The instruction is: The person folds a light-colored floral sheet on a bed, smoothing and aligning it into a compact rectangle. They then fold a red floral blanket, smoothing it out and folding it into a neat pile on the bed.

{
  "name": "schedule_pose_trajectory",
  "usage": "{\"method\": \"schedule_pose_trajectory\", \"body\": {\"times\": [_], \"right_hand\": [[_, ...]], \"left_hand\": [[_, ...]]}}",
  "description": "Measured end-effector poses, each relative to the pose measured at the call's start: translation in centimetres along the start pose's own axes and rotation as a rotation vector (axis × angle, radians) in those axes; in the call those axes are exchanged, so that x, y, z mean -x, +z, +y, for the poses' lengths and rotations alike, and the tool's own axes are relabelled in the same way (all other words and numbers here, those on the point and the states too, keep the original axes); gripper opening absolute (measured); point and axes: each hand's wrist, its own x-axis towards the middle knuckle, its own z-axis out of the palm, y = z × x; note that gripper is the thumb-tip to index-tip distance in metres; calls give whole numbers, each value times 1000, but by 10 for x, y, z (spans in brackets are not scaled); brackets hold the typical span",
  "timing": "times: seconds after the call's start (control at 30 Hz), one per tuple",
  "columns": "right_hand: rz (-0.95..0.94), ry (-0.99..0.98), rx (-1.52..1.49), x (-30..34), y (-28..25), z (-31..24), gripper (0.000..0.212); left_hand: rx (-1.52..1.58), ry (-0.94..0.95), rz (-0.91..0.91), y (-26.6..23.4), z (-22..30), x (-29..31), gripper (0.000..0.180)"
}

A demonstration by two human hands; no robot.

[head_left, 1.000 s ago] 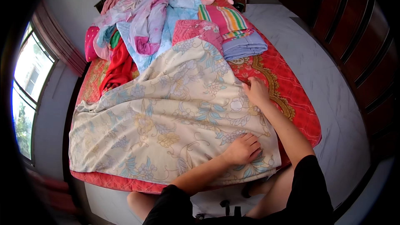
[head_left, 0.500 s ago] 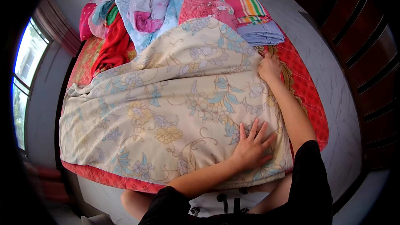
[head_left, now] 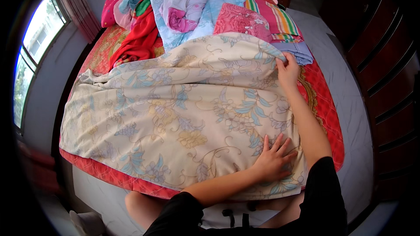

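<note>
Across the middle of the frame in the head view, we see a cream, floral-printed soft fabric blanket (head_left: 175, 118), spread with some creases over a bed with a red quilted cover (head_left: 330, 148). Our left hand (head_left: 274, 161), right of centre in the lower half, rests on the blanket with its fingers spread wide. Farther up, our right hand (head_left: 289, 75) has its fingers narrowed, pinching the blanket's right edge between thumb and fingers.

Just beyond the blanket's upper edge, we see a pink floral cloth (head_left: 240, 19). To its right lie a folded pink cloth with multicoloured stripes (head_left: 282, 22) and, below that, a folded lavender-blue cloth (head_left: 299, 52). Toward the upper left we find a bunched bright red fabric (head_left: 138, 41), near a crumpled white-and-lilac fabric (head_left: 186, 0). A bright glass window (head_left: 41, 37) stands at the far left.
</note>
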Motion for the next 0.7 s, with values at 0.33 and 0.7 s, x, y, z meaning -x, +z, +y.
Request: {"method": "schedule_pose_trajectory", "body": {"times": [0.33,0.7], "right_hand": [[-711,-194,409,145,-127,-59,33],[-576,282,172,73,50,-11,26]], "left_hand": [[197,-61,432,-1,-11,-6,34],[168,-21,336,17,-18,-7,34]]}}
